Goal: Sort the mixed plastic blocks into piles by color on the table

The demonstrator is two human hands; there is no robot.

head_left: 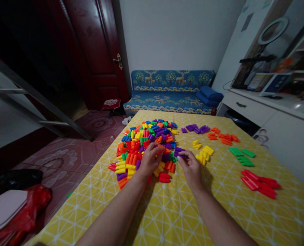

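A mixed heap of bright plastic building blocks (133, 159) in red, orange, yellow, green, blue and purple lies on the table. My left hand (149, 159) is over the near right side of the heap, its fingers curled down among the blocks; what they pinch, if anything, is not clear. Just right of the heap, my right hand (192, 168) grips a purple block (178, 152) between thumb and fingers. Close beyond that hand sits a group of yellow blocks (205, 154). Red blocks (164, 177) lie at the heap's near edge.
Sorted groups lie to the right: purple blocks (198, 128), orange blocks (225, 137), green blocks (242, 156) and red blocks (260, 182). The table wears a yellow patterned cloth (164, 215). Behind it stands a blue sofa (167, 97); a white cabinet (277, 133) is at right.
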